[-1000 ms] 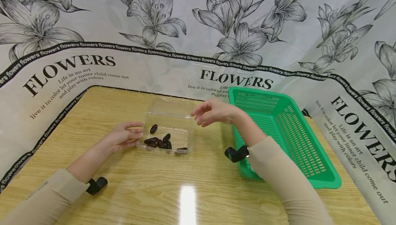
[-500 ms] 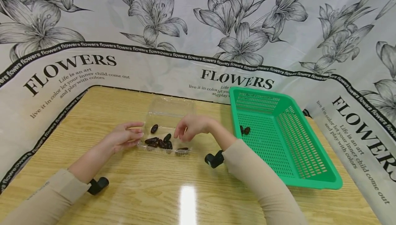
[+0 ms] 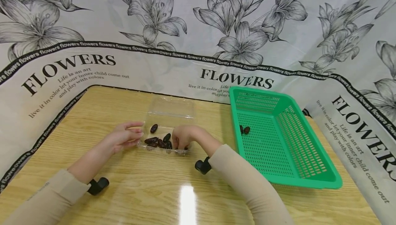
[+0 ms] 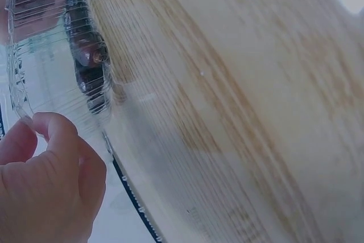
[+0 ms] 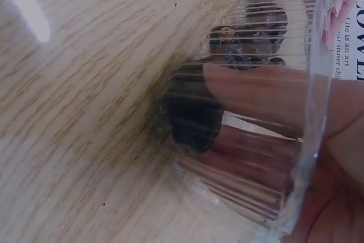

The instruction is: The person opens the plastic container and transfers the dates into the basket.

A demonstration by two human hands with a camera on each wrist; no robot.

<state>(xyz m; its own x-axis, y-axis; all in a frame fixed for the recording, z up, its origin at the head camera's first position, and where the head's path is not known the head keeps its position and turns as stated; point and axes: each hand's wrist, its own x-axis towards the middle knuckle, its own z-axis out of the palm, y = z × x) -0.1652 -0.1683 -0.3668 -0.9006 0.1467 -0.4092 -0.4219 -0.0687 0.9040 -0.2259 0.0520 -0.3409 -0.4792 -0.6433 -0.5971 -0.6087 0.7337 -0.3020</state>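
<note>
A clear plastic clamshell box (image 3: 164, 109) lies with its lid raised, several dark brown dates (image 3: 151, 140) in its base. At its left side, my left hand (image 3: 123, 137) pinches the box's rim between thumb and finger, as the left wrist view shows. My right hand (image 3: 184, 137) reaches down into the right front corner of the box. Through the ribbed wall in the right wrist view, its thumb (image 5: 250, 86) and fingers pinch a date (image 5: 193, 109). In the head view that date is mostly hidden beneath the hand.
A green perforated basket (image 3: 284, 180) stands on the wooden table (image 3: 139, 190) to the right, with dates (image 3: 246, 130) near its left wall. Behind the table hangs a flower-printed cloth (image 3: 173, 63). Black wrist cameras (image 3: 202, 165) sit under both forearms.
My right hand has moved left from beside the basket and down into the box's right front corner, uncovering the dates in the basket. My left hand has stayed at the box's left side.
</note>
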